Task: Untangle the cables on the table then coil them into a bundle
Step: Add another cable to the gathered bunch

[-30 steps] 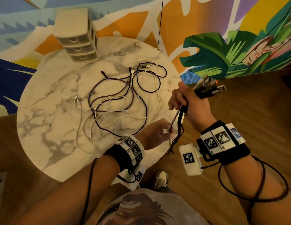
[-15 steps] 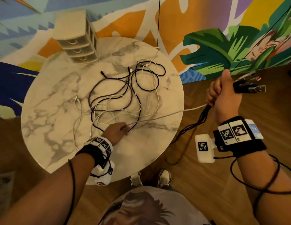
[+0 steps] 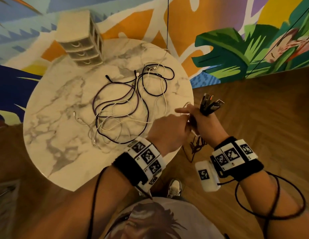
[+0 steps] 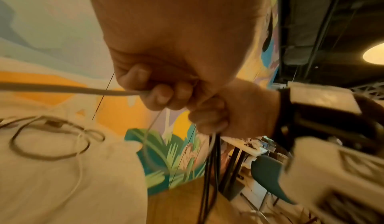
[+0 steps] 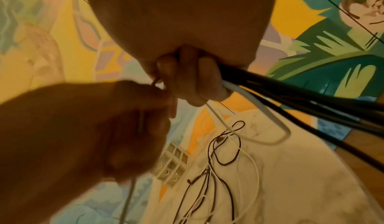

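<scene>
Painted walls in orange, blue and leafy green rise behind our round marble desk point(image 3: 52, 128), which stands on a wooden floor point(image 3: 253, 118). At its far edge sits a small drawer unit point(image 3: 81, 44). Across the middle of the desk sprawls the tangle of cables point(image 3: 126, 109), dark purple and white strands looped over one another, reaching from near the drawer unit toward the near right edge.

Just off that right edge our two hands meet. Our right hand point(image 3: 203, 125) wraps its grip round a gathered bunch of cables point(image 5: 290, 96), mostly black; their plugs point(image 3: 210, 105) stick up above the fist and the loose lengths hang toward the floor. Our left hand point(image 3: 169, 130) touches it, fingers point(image 4: 164, 96) curled, pinching a white cable point(image 4: 68, 89).

From that pinch the white cable runs back over the desk edge toward the tangle, so its long axis points from our hands to the middle of the desk. We judge the pile lies up and left of both hands, with the left one nearer to it. We take the step in hand to be feeding this white strand into the right fist. Most of the tangle is not yet sorted, and we cannot tell whether the white strand is free of the loops it crosses.
</scene>
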